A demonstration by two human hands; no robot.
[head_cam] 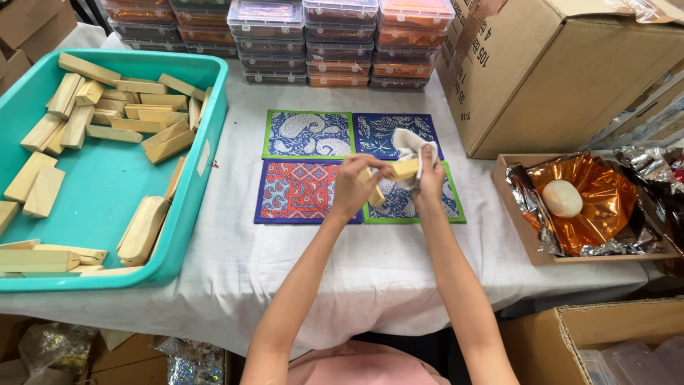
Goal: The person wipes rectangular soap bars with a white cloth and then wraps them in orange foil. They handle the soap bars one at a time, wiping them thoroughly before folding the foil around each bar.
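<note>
A: Entry, head view. Left hand (pixel 354 187)?

B: Curled shut on a wooden block (pixel 375 194), thumb and fingers pinching it. The block sits between both hands, above the four patterned mats (pixel 303 191), over the lower right mat.

A: Right hand (pixel 429 180)?

B: Closed around a white cloth (pixel 411 145), which bunches over the top of the fingers. The cloth is pressed against a pale wooden end (pixel 405 169) just beside the left hand's grip. I cannot tell whether that end and the lower block are one piece or two.

A: Are the hands resting on the table (pixel 356 271)?

B: Cannot tell; they look held a little above the mats. Forearms reach in from the bottom edge.

A: Surroundings, left?

B: A teal bin (pixel 214 135) on the white-covered table, holding many loose wooden blocks (pixel 114 114) of mixed lengths. It is near the mats, not touching them.

A: Behind?

B: Stacks of clear lidded boxes (pixel 306 43) along the far table edge, contents orange and dark.

A: Right?

B: A large cardboard carton (pixel 570 71), and in front of it a shallow open box (pixel 531 246) lined with orange and silver foil (pixel 598 199). A pale round lump (pixel 562 198) lies on the foil. Well apart from the hands.
</note>
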